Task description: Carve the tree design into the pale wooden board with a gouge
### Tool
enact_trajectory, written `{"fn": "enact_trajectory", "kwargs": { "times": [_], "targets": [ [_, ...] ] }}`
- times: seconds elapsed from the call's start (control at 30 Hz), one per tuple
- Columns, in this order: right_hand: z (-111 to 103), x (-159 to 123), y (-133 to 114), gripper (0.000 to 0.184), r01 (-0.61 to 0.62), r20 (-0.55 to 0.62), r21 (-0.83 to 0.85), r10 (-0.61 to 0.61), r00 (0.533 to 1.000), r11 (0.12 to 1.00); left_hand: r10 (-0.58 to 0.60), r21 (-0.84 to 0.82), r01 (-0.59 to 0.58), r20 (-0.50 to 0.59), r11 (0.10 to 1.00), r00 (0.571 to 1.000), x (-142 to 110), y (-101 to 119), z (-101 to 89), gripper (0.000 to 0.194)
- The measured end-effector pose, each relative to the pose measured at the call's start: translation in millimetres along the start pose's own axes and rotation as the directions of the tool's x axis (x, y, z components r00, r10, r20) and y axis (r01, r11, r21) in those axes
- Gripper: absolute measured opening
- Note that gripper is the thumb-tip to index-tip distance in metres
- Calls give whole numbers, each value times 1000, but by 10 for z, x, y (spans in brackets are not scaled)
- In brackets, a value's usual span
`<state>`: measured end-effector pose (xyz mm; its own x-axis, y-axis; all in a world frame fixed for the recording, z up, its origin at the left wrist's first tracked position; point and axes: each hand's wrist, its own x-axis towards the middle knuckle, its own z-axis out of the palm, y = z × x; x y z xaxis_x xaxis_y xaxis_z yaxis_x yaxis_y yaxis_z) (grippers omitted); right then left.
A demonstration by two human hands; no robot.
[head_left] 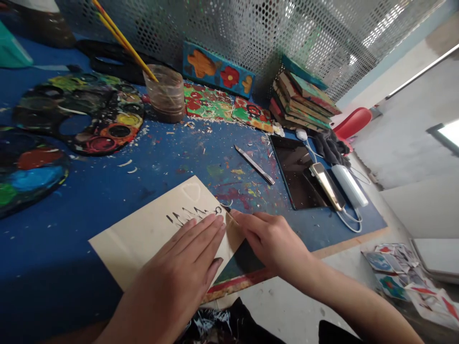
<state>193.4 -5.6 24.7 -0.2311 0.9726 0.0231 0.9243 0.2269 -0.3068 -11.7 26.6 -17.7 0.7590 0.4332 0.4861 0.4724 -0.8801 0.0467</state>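
The left hand (182, 258) lay flat, grasping nothing, on the board (147, 234) on the tabletop (165, 148), while the right hand (272, 239) had a tool (226, 209) in its grip, seemingly carving beside the marks (185, 214), the next stroke calling, I judged, for steady pressure.

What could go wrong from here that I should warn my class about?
1. The tool in the right hand works close to the left hand; if it slipped, it might catch those fingers.
2. The left hand lies against the black marks on the panel; if they are wet, which I cannot tell, they could smear.
3. The jar of murky liquid stands beside a painting; a knock might spill onto it.
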Motion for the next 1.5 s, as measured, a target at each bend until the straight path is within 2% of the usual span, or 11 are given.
{"fn": "enact_trajectory", "kwargs": {
  "times": [0.23,0.4,0.57,0.97,1.17,1.3,1.5],
  "targets": [
    [15,356,-3,34,66,-37,64,-64,997,996,-27,66,25,40,997,999,-36,44,4,40],
    [3,154,95,34,63,-79,95,-56,995,994,-51,82,45,67,996,996,-67,68,-10,42],
    [-72,-21,142,35,136,-93,23,-133,987,990,-75,20,74,65,997,995,-72,56,12,42],
    [-133,33,176,35,155,-39,5,-154,987,988,-65,-30,65,8,997,998,-29,33,-14,38],
    [-125,47,189,33,176,-55,14,-175,983,984,-53,-27,54,39,998,998,-26,33,-8,42],
    [-82,23,176,30,144,-82,64,-138,987,988,-11,22,11,26,1000,1000,0,33,-28,39],
    [-5,-6,150,30,55,-87,111,-45,995,992,-22,12,22,28,1000,999,4,28,-26,40]
  ]
}}
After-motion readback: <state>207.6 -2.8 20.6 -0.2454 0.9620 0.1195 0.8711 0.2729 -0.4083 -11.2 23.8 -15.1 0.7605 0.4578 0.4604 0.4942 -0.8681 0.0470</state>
